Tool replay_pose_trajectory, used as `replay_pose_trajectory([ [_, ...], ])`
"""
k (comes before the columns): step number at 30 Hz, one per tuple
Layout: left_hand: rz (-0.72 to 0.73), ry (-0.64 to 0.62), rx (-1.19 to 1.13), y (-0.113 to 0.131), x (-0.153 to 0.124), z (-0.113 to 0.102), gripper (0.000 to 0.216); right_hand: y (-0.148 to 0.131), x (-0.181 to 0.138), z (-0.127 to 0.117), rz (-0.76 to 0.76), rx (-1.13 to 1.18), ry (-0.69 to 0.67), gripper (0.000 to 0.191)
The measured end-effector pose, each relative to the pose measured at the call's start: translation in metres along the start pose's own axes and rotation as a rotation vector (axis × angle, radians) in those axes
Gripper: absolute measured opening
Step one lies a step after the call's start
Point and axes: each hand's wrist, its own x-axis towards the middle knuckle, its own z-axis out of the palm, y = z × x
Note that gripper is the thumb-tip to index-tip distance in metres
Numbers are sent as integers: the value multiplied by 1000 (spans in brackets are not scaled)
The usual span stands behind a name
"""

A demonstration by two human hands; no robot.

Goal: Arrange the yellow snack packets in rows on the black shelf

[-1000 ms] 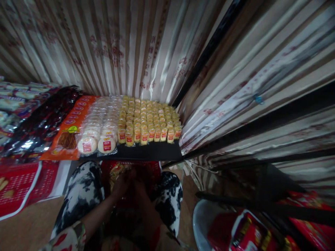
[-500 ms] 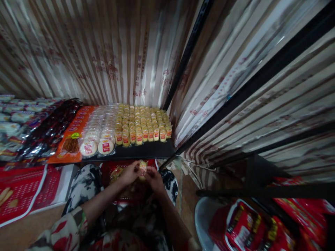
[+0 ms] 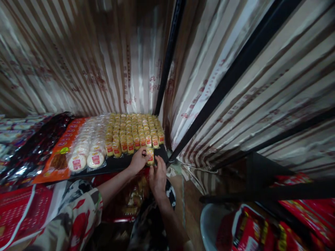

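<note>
My left hand pinches a small yellow wrapped snack cake with a red label between thumb and fingers. It stands upright at the front edge of a black shelf, just before the rows of matching snack cakes. My right hand is close by on the right and slightly below, fingers apart and bent towards the packet; whether a fingertip touches it is hard to tell. Under my forearms sits a red basket with more yellow packets in it, partly hidden by my arms.
Left of the cakes lie round white wrapped crackers, an orange bag and dark shiny packets. Black poles and a striped curtain close off the back and right. A white tub and red packages are at lower right.
Both hands have moved forward from above the red basket to the shelf front with the snack cake. My right hand's fingers have come off it or loosened. The view has shifted slightly.
</note>
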Motion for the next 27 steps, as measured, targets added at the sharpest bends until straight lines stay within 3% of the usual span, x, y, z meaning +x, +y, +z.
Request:
replay_pose_trajectory([
  [4, 86, 62, 204, 20, 27, 18, 23, 5, 10, 5, -61, -80, 5, 46],
  [9, 119, 27, 328, 36, 45, 40, 20, 22, 26, 14, -36, -71, 42, 53],
  [16, 145, 17, 405, 36, 58, 60, 13, 40, 43, 22, -3, -31, 57, 62],
  [27, 184, 67, 536, 34, 67, 69, 11, 59, 57, 31, 18, 7, 29, 59],
])
